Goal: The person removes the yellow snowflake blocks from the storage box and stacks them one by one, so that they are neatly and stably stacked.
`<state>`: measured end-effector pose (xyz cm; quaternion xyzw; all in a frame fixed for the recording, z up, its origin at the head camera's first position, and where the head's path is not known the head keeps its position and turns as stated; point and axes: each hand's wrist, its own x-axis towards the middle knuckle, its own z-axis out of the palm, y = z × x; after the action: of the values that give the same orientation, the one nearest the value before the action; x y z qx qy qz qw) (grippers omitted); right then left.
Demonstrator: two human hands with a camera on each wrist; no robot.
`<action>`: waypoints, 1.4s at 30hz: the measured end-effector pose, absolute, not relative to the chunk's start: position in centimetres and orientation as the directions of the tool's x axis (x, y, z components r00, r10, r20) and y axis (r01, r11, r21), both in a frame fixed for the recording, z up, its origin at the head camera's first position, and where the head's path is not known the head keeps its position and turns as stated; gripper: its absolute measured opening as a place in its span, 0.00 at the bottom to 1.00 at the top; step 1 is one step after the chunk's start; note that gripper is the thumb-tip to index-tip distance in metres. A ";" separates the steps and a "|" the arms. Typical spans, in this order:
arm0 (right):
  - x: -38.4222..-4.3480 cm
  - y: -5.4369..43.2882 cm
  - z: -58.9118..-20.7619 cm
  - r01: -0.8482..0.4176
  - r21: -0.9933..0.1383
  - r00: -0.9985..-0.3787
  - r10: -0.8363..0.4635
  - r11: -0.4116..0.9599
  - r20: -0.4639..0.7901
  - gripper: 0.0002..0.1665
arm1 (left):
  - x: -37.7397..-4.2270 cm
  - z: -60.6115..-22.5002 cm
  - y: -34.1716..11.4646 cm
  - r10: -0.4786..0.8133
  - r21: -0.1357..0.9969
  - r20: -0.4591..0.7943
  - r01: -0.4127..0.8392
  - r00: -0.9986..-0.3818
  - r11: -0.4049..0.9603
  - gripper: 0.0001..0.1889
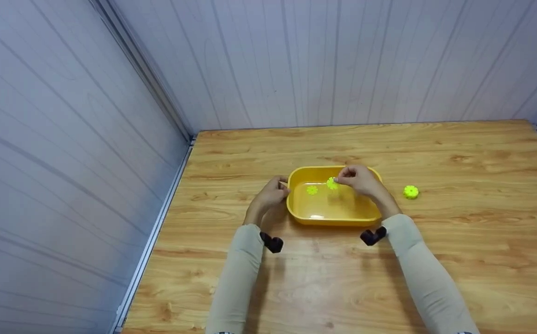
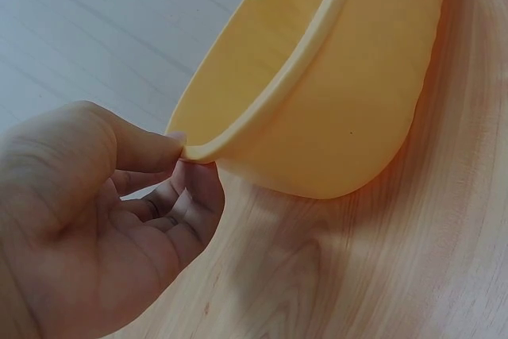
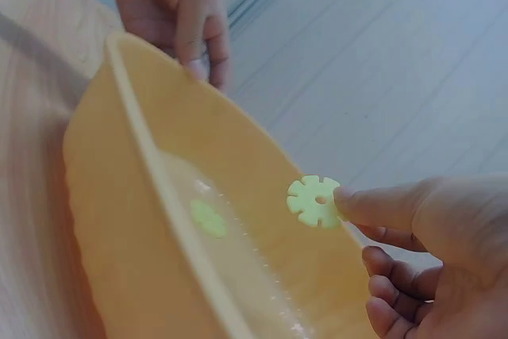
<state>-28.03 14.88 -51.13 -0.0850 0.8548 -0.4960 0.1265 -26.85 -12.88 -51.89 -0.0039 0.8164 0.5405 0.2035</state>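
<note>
A yellow plastic basin sits on the wooden table. My left hand pinches its left rim between thumb and fingers, plain in the left wrist view. Over the inside of the basin, my right hand pinches a yellow-green snowflake disc by its edge; the disc is flat and round, with notches around it and a small hole in the middle. Another such disc lies on the basin floor, left of the held one.
To the right of the basin, a small stack of yellow-green discs stands on the wooden table. Pale panelled walls rise behind the table and along its left side.
</note>
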 end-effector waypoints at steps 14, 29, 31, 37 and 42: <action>-28.2 17.8 -49.7 0.065 -0.877 -0.967 -0.186 0.476 -0.173 0.22 | -26.9 -52.0 -13.0 0.210 0.881 -0.339 -0.232 -0.917 0.412 0.19; -27.2 22.4 -49.0 0.095 -0.871 -0.984 -0.084 0.483 -0.154 0.29 | -26.9 -52.0 -13.0 0.212 0.894 -0.320 -0.220 -0.923 0.391 0.18; -27.0 23.0 -49.1 0.095 -0.871 -0.986 -0.075 0.483 -0.149 0.29 | -26.9 -52.0 -13.0 0.210 0.892 -0.321 -0.220 -0.924 0.394 0.18; -26.6 24.9 -49.8 0.143 -0.863 -0.985 -0.018 0.485 -0.173 0.31 | -26.9 -52.1 -12.9 0.207 0.891 -0.322 -0.222 -0.924 0.395 0.18; -26.3 26.5 -50.6 0.175 -0.855 -0.981 0.018 0.488 -0.191 0.34 | -26.9 -52.1 -13.0 0.214 0.891 -0.331 -0.229 -0.919 0.392 0.18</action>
<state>-26.27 26.46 -50.56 0.0562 0.8589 -0.5030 0.0783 -26.85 -12.98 -52.06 -0.0046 0.8096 0.5514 0.2011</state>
